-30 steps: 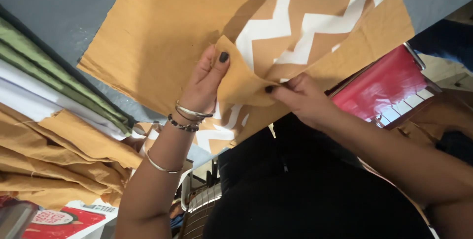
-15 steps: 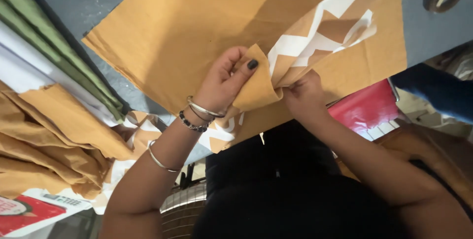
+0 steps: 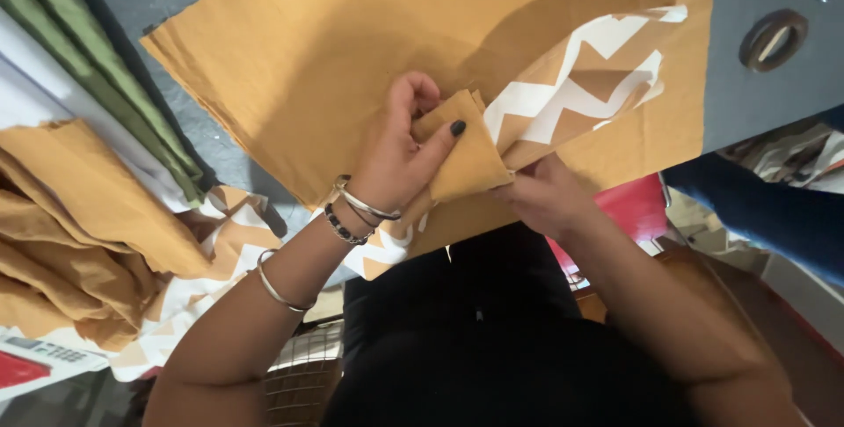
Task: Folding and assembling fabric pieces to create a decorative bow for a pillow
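The left hand (image 3: 400, 150) is pinching a folded corner of mustard fabric (image 3: 470, 159), thumb pressed on top and fingers curled behind it, so it is closed on the cloth. The right hand (image 3: 545, 194) is gripping the same piece from below, just beside the fold, though its fingertips are tucked under the cloth and how tightly they are closed is hard to tell. The piece is lying at the near edge of the grey worktop (image 3: 765, 102), on a larger sheet of plain mustard cloth (image 3: 352, 49), and its zigzag-printed side (image 3: 580, 102) is showing where the layer is turning back to the right.

As a judgement, the folding looks partly done: one corner is already doubled over into a neat flap, while the printed stretch is lying loose and uneven.

A heap of the same mustard cloth (image 3: 70, 225) is sitting at the left (more zigzag print is peeking out beneath it), next to green and white folded fabrics (image 3: 79, 66). A red object (image 3: 633, 207) is mostly hidden behind the right arm. A round metal fitting (image 3: 772, 38) is set in the worktop, and a dark-blue sleeve (image 3: 765, 211) at the right is cut off by the frame.
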